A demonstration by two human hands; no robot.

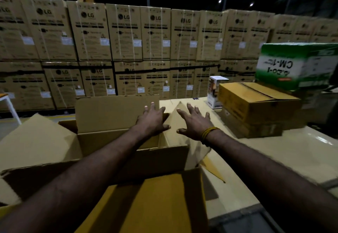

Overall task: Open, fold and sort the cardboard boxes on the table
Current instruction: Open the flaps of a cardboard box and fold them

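A large open brown cardboard box [117, 137] stands in front of me on the table, its far flap upright and its near flap spread toward me. My left hand [152, 121] hovers with fingers spread over the box's far right corner. My right hand [194, 123], a yellow band on its wrist, is spread over the box's right flap [176, 119], which tilts up. Whether either palm touches the cardboard I cannot tell. Neither hand grips anything.
Two closed brown boxes [256, 101] are stacked at the right on the pale table [285, 152], with a green and white carton [296, 64] behind and a small white box [215, 92] beside them. A wall of stacked brown cartons [128, 50] fills the background.
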